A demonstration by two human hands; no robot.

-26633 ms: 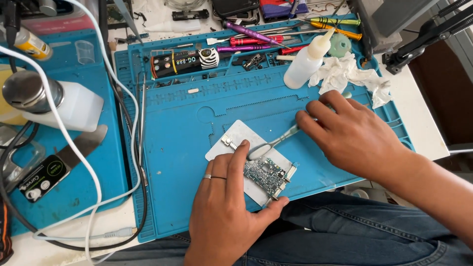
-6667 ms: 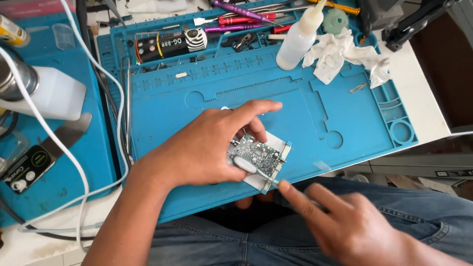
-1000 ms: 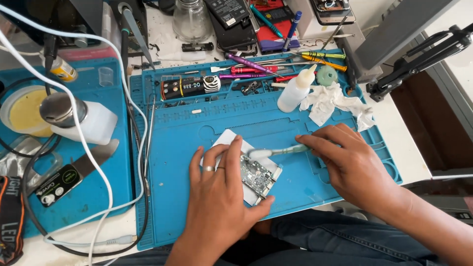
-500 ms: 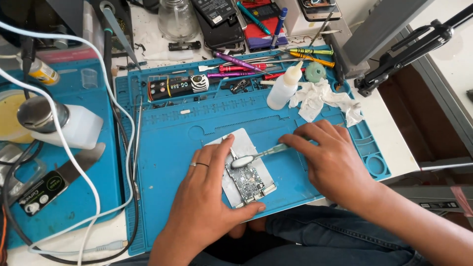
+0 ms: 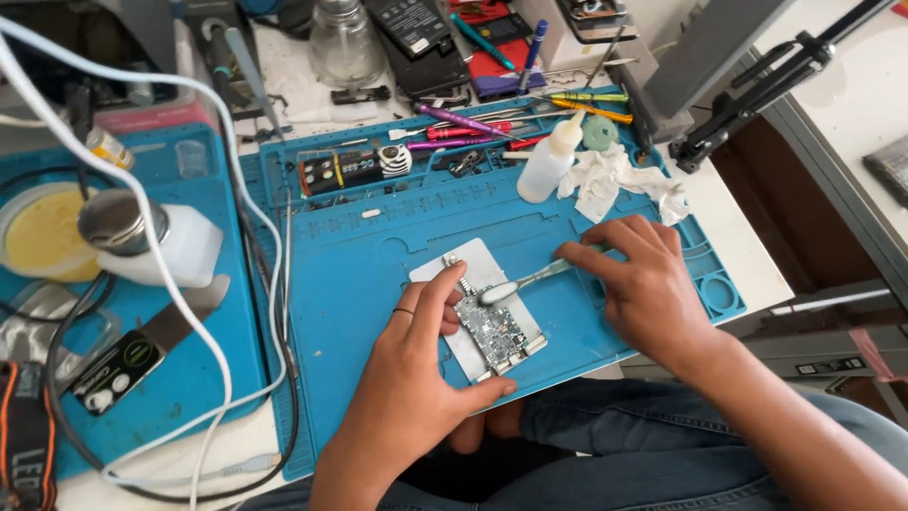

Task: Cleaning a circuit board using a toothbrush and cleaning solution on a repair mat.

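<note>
Left hand point(image 5: 416, 378) pinches a small green circuit board point(image 5: 499, 331) by its edges, thumb on the near edge, index finger on the far edge; a dark ring on one finger. The board lies on a flat grey metal plate point(image 5: 478, 270), near the front middle of the blue silicone mat point(image 5: 359, 274) on the counter. Right hand point(image 5: 648, 284) is closed on the handle of a pale brush point(image 5: 520, 284), whose head touches the board's far edge. Hands are apart, either side of the board. Behind, a white squeeze bottle point(image 5: 547, 163) with a pointed nozzle stands upright beside crumpled white tissue point(image 5: 615, 180). Coloured screwdrivers point(image 5: 473, 131) lie in the mat's rear tray. Left, a white dispenser bottle point(image 5: 147, 241) with a metal top sits beside a round tin of yellow paste point(image 5: 43, 237). White cable point(image 5: 189, 312) loops across.
</note>
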